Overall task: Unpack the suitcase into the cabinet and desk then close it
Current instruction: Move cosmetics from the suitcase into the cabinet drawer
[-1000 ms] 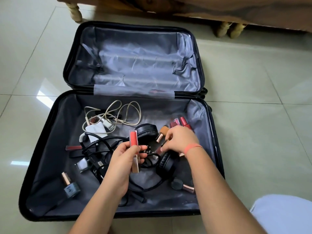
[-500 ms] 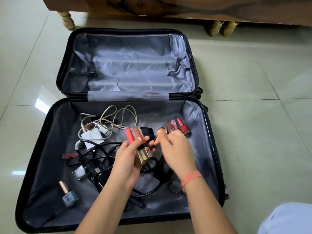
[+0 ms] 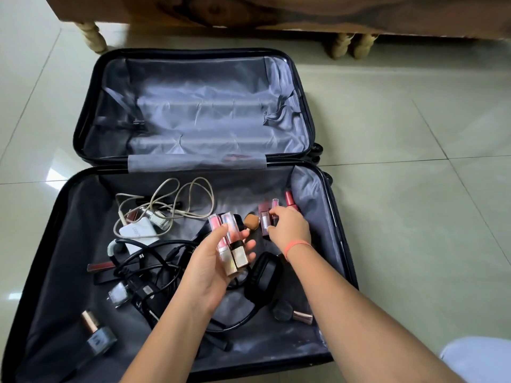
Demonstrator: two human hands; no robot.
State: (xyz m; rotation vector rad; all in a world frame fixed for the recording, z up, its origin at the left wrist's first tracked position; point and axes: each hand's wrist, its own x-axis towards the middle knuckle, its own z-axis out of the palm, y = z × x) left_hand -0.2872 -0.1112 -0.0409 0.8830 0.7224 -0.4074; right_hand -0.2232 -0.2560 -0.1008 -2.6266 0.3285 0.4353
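Note:
A black suitcase (image 3: 38, 272) lies open on the tiled floor, its far half bare. The near half holds cosmetics and cables. My left hand (image 3: 210, 269) grips two pink lip gloss tubes (image 3: 229, 244) with gold caps, upright over the middle. My right hand (image 3: 290, 230) reaches into the far right corner, fingers closing on a pink lip gloss tube (image 3: 274, 205) among a few red and pink ones (image 3: 289, 199). Black headphones (image 3: 262, 277) lie under my hands. A beige cable (image 3: 177, 200), a white charger (image 3: 138, 230), black cables (image 3: 149, 261) and a grey-blue nail polish bottle (image 3: 98, 338) lie to the left.
A wooden furniture piece (image 3: 276, 12) on turned legs (image 3: 92, 37) stands just beyond the suitcase. A clear nail polish bottle (image 3: 119, 295) and a small dark brush with rose-gold handle (image 3: 293, 313) lie in the near half. Pale clothing (image 3: 481, 357) shows at the bottom right.
My right hand passed a second lip gloss tube to my left hand, then moved back to the tubes in the far right corner. My left hand now holds two.

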